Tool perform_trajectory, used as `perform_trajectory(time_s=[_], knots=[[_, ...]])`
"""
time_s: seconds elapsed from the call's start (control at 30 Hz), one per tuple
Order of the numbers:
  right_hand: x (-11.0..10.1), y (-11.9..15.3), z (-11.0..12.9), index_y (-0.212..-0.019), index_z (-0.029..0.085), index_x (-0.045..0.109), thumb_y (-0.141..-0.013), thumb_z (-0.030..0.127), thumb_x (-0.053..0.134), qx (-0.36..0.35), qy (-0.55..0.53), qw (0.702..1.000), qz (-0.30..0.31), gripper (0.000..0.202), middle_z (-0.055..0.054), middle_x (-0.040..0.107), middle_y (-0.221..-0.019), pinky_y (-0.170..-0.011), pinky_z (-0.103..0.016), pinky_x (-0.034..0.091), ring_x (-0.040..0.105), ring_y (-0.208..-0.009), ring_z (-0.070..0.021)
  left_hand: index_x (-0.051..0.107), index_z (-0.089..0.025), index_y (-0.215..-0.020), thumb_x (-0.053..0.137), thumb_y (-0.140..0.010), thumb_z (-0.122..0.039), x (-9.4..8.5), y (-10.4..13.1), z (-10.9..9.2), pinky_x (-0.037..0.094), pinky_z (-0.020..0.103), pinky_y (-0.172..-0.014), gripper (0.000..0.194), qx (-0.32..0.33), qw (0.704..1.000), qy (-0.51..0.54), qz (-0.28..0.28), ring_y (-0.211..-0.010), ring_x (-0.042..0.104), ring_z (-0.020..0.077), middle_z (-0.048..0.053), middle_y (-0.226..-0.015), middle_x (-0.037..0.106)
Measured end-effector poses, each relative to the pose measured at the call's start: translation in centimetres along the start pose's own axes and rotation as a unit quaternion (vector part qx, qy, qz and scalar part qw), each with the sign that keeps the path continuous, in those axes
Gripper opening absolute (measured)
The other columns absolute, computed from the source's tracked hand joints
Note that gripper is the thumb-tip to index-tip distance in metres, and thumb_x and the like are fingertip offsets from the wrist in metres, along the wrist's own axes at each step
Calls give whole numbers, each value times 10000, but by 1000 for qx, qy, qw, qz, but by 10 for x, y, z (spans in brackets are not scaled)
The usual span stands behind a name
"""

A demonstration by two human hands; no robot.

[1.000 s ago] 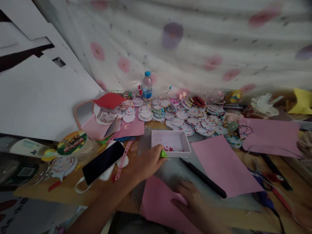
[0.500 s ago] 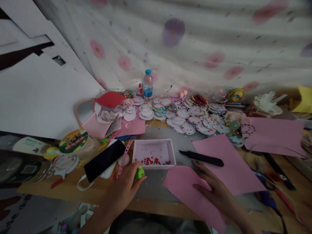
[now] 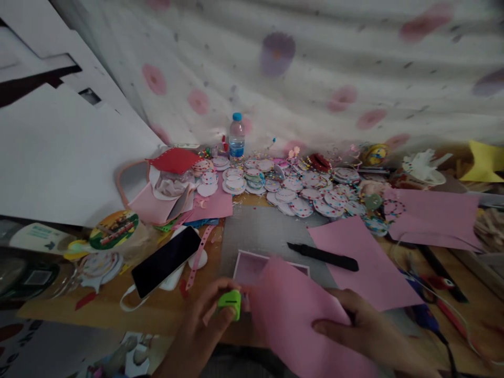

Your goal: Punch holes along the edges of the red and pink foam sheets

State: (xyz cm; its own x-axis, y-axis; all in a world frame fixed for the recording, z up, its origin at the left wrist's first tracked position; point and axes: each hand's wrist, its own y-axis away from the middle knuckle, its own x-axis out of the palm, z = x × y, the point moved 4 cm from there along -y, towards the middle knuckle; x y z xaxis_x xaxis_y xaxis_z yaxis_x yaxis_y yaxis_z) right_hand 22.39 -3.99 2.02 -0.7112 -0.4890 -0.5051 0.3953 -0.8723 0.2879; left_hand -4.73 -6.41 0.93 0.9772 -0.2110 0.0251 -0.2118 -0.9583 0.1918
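My left hand is closed around a small bright green craft punch with a dark slot, low in front of me. In my right hand a sheet of pink paper is pinched between thumb and fingers. The sheet's left edge comes up against the punch; whether it is inside the slot I cannot tell. Behind the sheet lies a shallow white box, mostly covered by the paper, so its contents are hidden. A black utility knife rests just beyond my right hand, partly over another pink sheet.
Several decorated white paper discs are heaped along the back, beside a water bottle. A phone and a punched pink strip lie at left. A purple-handled tool with a cord is at right.
My right hand has lifted the pink sheet and brought it left to the punch. My left hand has come back nearer to me and turned the punch. The white box has shifted right.
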Motion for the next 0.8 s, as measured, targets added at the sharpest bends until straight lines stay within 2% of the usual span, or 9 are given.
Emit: perform_trajectory(time_s=[0.07,0.13,0.23,0.3,0.43,0.5,0.6,0.7,0.8], knots=[[10,-11,15,-944,229,706,-776,406,618,-15,-13,999,44,259,-18,704,-834,-638,-262,535,636,-744,-196,614,-248,-1020,533,-819,-562,-3,-5,-13,403,407,-979,382,31,999,30,20,-1192,494,280,93,-1306,541],[18,-19,25,-886,207,708,-774,405,625,-33,-7,997,71,242,-5,690,-794,-622,-234,520,619,-717,-171,644,-249,-992,553,-796,-580,-5,-10,-19,423,394,-949,395,36,998,42,31,-1231,445,292,83,-1356,492],[28,-33,29,-861,200,700,-782,377,621,-69,14,995,72,209,14,670,-752,-619,-217,501,600,-699,-150,649,-230,-990,581,-777,-577,-3,-15,-18,502,313,-759,412,14,998,48,36,-974,595,237,94,-1174,605],[30,-43,28,-896,214,689,-801,365,596,-96,32,993,58,201,16,668,-764,-659,-234,502,603,-739,-160,641,-214,-1002,608,-770,-552,0,-17,-16,501,279,-713,412,3,999,35,31,-833,606,188,71,-1000,646],[27,-61,30,-996,234,643,-786,397,613,-144,73,986,35,267,-2,669,-879,-742,-283,503,608,-841,-189,623,-186,-997,638,-751,-518,1,-20,-13,505,283,-767,414,7,999,1,-39,-882,609,203,71,-951,649],[22,-63,38,-1105,230,587,-780,397,623,-176,87,981,-5,367,-38,642,-1019,-798,-304,494,596,-925,-198,615,-177,-1000,624,-755,-517,1,-20,-10,515,302,-778,419,7,997,-22,-72,-903,620,223,85,-955,659],[19,-54,59,-1250,231,483,-779,392,624,-241,139,958,-77,517,-91,536,-1211,-902,-357,450,511,-1110,-232,614,-182,-999,598,-775,-502,6,-20,-3,533,313,-744,391,-10,996,-45,-83,-856,642,223,80,-907,682],[33,-43,76,-1293,270,442,-815,370,602,-287,176,940,-48,514,-77,509,-1242,-901,-357,446,490,-1127,-227,622,-193,-990,632,-762,-455,17,-20,0,533,318,-768,348,-8,996,-26,-86,-888,644,230,73,-933,692],[49,-41,73,-1242,276,476,-888,256,527,-330,125,936,-12,358,-62,567,-1161,-872,-338,452,533,-1037,-191,634,-187,-1005,654,-761,-405,27,-21,0,509,333,-845,329,7,997,-16,-69,-976,626,247,79,-1000,688]])
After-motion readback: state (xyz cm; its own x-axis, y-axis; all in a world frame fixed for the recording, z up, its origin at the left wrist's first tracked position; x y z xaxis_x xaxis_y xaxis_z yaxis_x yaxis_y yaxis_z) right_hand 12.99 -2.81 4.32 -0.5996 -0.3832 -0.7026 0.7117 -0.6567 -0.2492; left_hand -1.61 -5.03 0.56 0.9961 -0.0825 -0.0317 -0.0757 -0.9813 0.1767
